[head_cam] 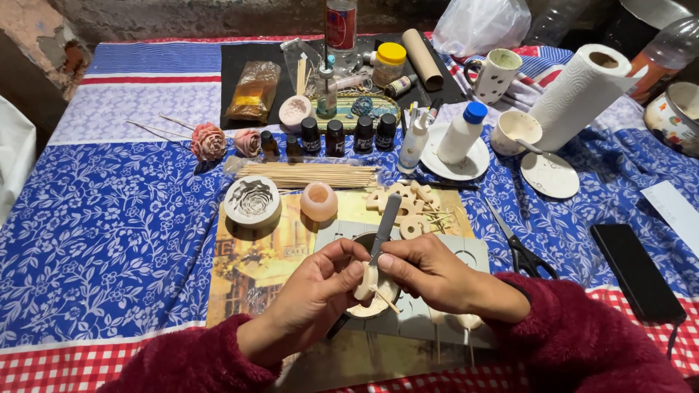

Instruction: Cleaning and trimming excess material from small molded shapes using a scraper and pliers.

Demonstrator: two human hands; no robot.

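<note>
Across the tabletop [109, 240] I note a blue floral cloth, with a paper towel roll [579, 94] at two o'clock. At centre lies a picture placemat [255, 262]; scissors [518, 247] lie at three o'clock of it. At six o'clock, my left hand [313, 295] is closed on a small cream cast piece [368, 280] on a stick, over a small bowl [375, 302]. My right hand [429, 273] pinches a grey flat tool [386, 222], its lower end touching the piece.
</note>
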